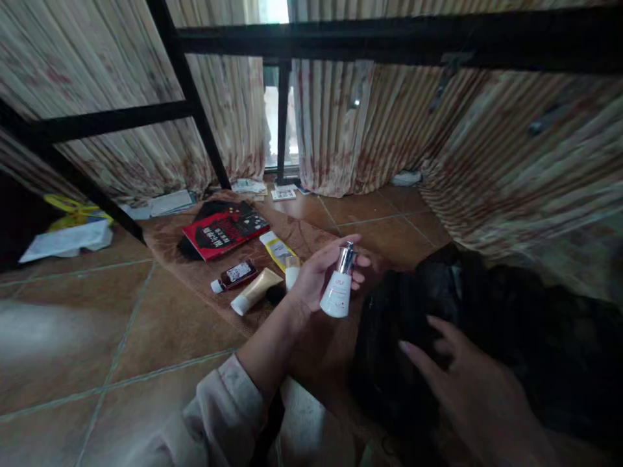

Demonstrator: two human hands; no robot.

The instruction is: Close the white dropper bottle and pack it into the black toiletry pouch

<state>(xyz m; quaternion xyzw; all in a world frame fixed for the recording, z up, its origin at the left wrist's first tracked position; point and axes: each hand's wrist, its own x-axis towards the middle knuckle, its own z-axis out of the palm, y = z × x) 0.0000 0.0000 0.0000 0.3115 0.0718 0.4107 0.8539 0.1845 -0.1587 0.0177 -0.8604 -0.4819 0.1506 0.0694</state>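
Note:
A white pump bottle (337, 293) with a shiny silver neck lies tilted in my left hand (311, 282), the fingers curled behind its neck. My right hand (462, 373) is over a black bag (403, 324), thumb and index finger apart, with nothing visible between them. How deep the fingers reach into the dark fabric is hard to tell. Just left of my left hand are a small white bottle (292, 272), a yellow and white tube (279, 250), a cream-coloured tube (256, 290) and a dark red bottle with a white cap (237, 274).
A red and black book (224, 228) lies at the far left of the brown cloth (195, 277) on the tiled floor (160, 318). Papers (170, 203) rest along the black metal frame (195, 107). Striped curtains (335, 130) hang behind it. A yellow item (73, 211) sits at left.

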